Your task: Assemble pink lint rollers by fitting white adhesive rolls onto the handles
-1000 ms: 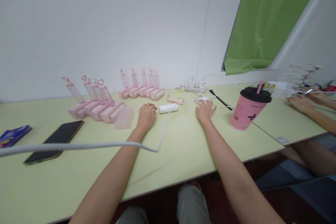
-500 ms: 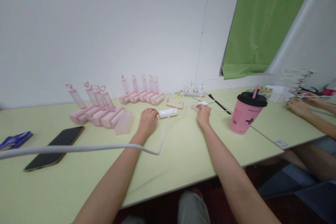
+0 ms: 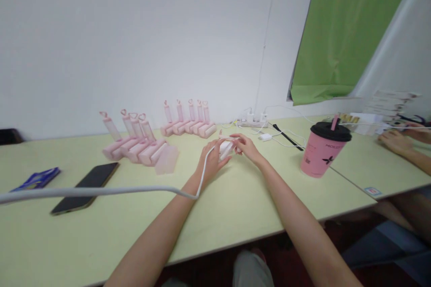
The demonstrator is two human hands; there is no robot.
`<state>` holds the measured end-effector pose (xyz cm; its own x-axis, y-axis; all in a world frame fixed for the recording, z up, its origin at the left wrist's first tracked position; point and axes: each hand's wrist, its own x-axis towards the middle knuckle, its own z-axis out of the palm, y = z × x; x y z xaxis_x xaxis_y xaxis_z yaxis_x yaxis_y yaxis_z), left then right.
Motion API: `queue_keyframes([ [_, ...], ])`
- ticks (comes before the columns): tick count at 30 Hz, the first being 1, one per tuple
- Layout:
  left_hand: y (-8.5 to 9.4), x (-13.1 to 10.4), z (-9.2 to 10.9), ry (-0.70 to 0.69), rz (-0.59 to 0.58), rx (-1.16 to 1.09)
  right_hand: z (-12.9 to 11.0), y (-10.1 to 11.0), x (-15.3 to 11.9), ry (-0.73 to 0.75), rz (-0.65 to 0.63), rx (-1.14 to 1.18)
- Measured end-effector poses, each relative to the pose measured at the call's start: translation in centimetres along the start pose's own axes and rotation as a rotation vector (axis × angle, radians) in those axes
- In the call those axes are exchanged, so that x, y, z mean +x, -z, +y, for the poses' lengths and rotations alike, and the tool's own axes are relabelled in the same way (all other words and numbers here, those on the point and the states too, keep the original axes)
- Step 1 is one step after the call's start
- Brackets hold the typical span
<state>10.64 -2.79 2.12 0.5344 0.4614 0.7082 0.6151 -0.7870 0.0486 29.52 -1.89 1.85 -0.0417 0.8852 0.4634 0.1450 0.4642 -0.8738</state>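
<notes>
- Well, the left hand [image 3: 209, 161] has the white cylinder [image 3: 226, 148] in its grip, right of the pink stands [image 3: 148, 152].
- Right hand [image 3: 248, 148] at the cylinder's right end; its grip, I can't tell.

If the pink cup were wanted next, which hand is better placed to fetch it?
Probably the right hand: it is nearer the pink cup, which stands to its right. The left hand is farther off and appears to hold the white cylinder.
</notes>
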Motion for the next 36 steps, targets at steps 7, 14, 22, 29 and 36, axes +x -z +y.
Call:
queue_keyframes([
  [7, -0.4, -0.6, -1.3, 0.039, -0.184, -0.043, -0.2, -0.9, -0.9, -0.112, 0.061, 0.056],
  [14, -0.1, -0.7, -0.7, -0.008, -0.313, 0.064, -0.5, -0.8, -1.3, -0.101, 0.255, -0.129],
  [22, -0.2, -0.9, -0.6, -0.091, -0.328, 0.057, -0.1, -1.0, -1.5, -0.183, 0.173, -0.252],
  [29, -0.3, -0.9, 0.3, -0.023, -0.331, -0.02, 0.5, -0.8, -1.4, -0.249, 0.188, -0.201],
  [36, -0.5, -0.6, -0.1, 0.027, -0.398, 0.116, 1.2, -1.9, -1.3, -0.272, 0.136, -0.246],
])
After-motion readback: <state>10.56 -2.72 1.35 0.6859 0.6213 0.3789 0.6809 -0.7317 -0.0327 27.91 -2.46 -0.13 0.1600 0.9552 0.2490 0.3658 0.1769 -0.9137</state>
